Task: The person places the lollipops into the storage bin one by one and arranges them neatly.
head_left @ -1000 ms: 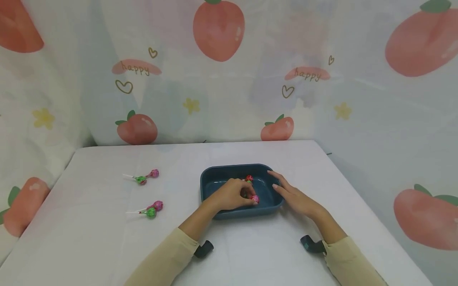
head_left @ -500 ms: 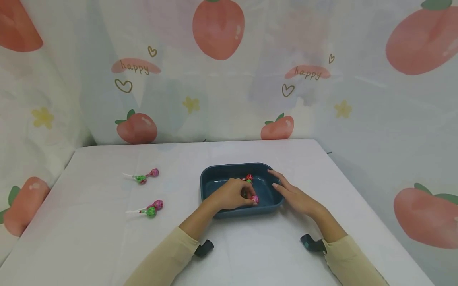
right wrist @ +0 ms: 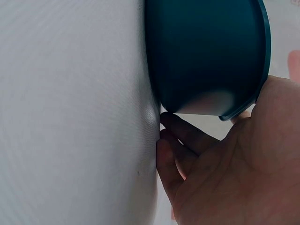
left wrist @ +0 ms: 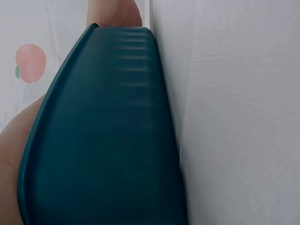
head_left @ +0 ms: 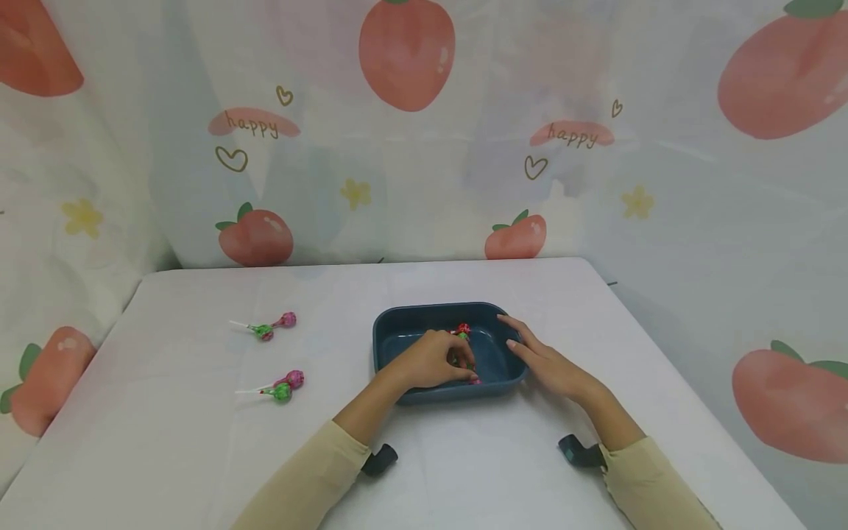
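Note:
A dark teal rectangular box stands on the white table. My left hand reaches over its near wall, thumb and fingers curled down around a lollipop whose pink head shows just under the thumb; the rest of it is hidden. Beyond the fingers, a red-and-green lollipop lies inside the box. My right hand rests against the box's right end with fingers extended at the rim. In the right wrist view, that hand has its fingers spread beside the end wall. The left wrist view shows mostly the box's outer wall.
Left of the box, one pair of lollipops lies farther back and another pair nearer, sticks pointing left. A black wrist device sits at my left cuff, another device at my right. A fruit-printed cloth hangs behind the table.
In my left hand, the pink lollipop head has sunk lower and is now mostly covered by the thumb. The right hand, the box and the lollipops on the table stay as they were.

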### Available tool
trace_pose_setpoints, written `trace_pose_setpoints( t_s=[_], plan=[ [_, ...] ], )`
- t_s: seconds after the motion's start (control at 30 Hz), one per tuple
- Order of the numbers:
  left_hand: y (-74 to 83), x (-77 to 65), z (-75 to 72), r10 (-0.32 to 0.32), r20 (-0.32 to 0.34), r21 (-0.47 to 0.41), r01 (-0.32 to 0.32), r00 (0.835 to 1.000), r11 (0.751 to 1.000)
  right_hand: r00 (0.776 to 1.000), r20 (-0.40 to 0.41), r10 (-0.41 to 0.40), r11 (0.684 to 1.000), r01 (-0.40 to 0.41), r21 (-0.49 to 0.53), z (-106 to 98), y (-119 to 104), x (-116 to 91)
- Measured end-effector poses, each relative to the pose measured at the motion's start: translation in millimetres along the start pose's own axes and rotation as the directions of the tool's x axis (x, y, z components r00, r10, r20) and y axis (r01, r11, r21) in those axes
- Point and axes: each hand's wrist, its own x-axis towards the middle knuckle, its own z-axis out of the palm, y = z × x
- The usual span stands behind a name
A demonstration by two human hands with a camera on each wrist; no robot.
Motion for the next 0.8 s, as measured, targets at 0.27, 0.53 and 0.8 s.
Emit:
trace_pose_setpoints(
  t_s=[0.27,0.53,0.8],
  plan=[
    [-1.7,0.8,0.3,-0.003,-0.012,0.009,0.003,1.0,1.0,1.0,0.003,0.003,1.0,-0.003,-0.006,-0.2,0.2,0.6],
    [-0.6,2.2,1.4,0.011,-0.021,-0.023,-0.011,1.0,1.0,1.0,0.002,0.006,1.0,-0.006,-0.007,-2.5,-0.2,-1.4],
    [-2.3,-1.4,-3.3,0.01,-0.058,-0.054,-0.013,0.998,0.998,1.0,0.008,0.001,1.0,-0.001,0.002,0.0,-1.0,0.6]
  ],
)
